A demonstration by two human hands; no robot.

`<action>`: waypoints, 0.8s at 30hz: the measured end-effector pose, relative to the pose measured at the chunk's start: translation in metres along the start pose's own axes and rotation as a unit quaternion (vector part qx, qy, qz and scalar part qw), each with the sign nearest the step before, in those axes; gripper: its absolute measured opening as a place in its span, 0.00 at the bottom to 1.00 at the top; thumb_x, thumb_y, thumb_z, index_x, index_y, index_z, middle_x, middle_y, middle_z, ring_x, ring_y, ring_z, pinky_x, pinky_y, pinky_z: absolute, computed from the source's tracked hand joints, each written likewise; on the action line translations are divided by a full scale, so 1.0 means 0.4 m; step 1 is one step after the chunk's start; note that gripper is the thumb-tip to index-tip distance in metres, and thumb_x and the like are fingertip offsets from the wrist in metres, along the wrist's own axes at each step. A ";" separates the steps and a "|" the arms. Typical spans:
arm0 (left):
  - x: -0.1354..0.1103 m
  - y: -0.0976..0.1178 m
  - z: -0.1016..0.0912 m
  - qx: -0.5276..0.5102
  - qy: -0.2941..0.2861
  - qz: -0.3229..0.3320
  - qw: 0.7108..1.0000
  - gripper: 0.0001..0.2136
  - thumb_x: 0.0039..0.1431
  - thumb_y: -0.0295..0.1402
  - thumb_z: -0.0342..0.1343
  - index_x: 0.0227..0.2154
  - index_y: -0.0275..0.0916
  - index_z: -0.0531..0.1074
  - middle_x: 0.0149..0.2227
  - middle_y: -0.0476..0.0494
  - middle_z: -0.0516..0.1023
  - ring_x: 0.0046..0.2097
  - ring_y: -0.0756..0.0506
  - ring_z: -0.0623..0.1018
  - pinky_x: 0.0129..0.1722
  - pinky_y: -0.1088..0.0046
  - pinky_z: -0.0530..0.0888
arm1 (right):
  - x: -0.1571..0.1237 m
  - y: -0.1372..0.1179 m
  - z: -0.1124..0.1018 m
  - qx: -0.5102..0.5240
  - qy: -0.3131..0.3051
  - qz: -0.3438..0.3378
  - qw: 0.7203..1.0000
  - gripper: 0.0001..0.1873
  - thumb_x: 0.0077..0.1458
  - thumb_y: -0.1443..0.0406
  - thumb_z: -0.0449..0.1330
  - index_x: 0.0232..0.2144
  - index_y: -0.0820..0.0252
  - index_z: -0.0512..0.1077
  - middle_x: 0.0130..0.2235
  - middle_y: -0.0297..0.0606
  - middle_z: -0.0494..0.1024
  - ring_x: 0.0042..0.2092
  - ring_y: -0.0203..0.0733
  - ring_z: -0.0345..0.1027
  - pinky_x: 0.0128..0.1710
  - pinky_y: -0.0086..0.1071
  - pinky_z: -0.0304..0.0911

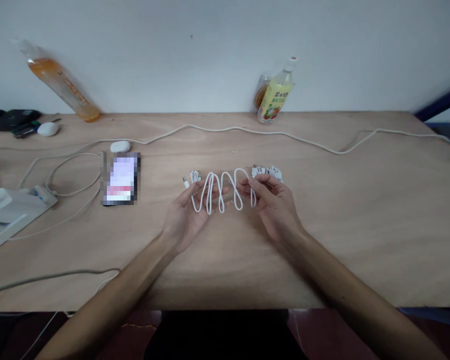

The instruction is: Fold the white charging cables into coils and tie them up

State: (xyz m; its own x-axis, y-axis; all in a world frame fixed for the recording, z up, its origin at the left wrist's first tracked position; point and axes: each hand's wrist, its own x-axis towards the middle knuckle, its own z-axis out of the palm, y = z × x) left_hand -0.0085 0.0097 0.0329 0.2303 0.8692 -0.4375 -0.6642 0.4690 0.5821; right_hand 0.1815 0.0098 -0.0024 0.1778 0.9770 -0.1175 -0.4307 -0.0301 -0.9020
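A white cable (220, 190) hangs in several loops between my two hands above the wooden table (360, 225). My left hand (185, 215) is palm up, its fingers pinched on the cable's left end, where a small plug sticks out. At the cable's right end my right hand (272, 202) has its fingers closed on the cord. Just behind that hand lies a small bundle of white connectors (268, 172).
A phone (120, 178) lies left of centre, with a white earbud case (120, 146) behind it. Another long white cord (247, 131) runs across the back of the table. A yellow bottle (275, 95) and an orange bottle (62, 82) lean at the wall. White packaging (7, 207) sits far left.
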 end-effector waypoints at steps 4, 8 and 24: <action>0.000 0.000 0.000 -0.010 -0.008 0.001 1.000 0.18 0.77 0.30 0.49 0.33 0.36 0.82 0.40 0.37 0.87 0.56 0.33 0.87 0.67 0.42 0.77 | 0.001 -0.005 -0.002 0.003 0.006 -0.005 1.000 0.18 0.49 0.54 0.83 0.31 0.53 0.80 0.37 0.34 0.88 0.43 0.44 0.85 0.58 0.46 0.80; 0.001 -0.001 -0.002 -0.017 -0.010 -0.001 1.000 0.18 0.77 0.30 0.49 0.33 0.36 0.81 0.41 0.38 0.87 0.54 0.34 0.88 0.67 0.42 0.77 | 0.002 -0.007 -0.004 0.001 0.007 0.001 1.000 0.18 0.48 0.54 0.83 0.31 0.52 0.80 0.37 0.33 0.88 0.42 0.43 0.85 0.57 0.44 0.80; -0.001 0.002 -0.002 -0.016 -0.030 0.008 0.999 0.17 0.77 0.32 0.50 0.35 0.38 0.81 0.50 0.35 0.89 0.65 0.30 0.82 0.69 0.42 0.74 | 0.001 -0.005 -0.001 0.018 0.024 0.004 1.000 0.18 0.47 0.55 0.83 0.30 0.53 0.80 0.37 0.32 0.87 0.41 0.43 0.86 0.54 0.42 0.81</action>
State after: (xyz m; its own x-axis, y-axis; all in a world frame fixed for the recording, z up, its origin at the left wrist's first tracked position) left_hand -0.0097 0.0094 0.0328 0.2614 0.8849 -0.3854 -0.6898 0.4506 0.5667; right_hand 0.1828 0.0100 -0.0009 0.2153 0.9658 -0.1446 -0.4633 -0.0293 -0.8857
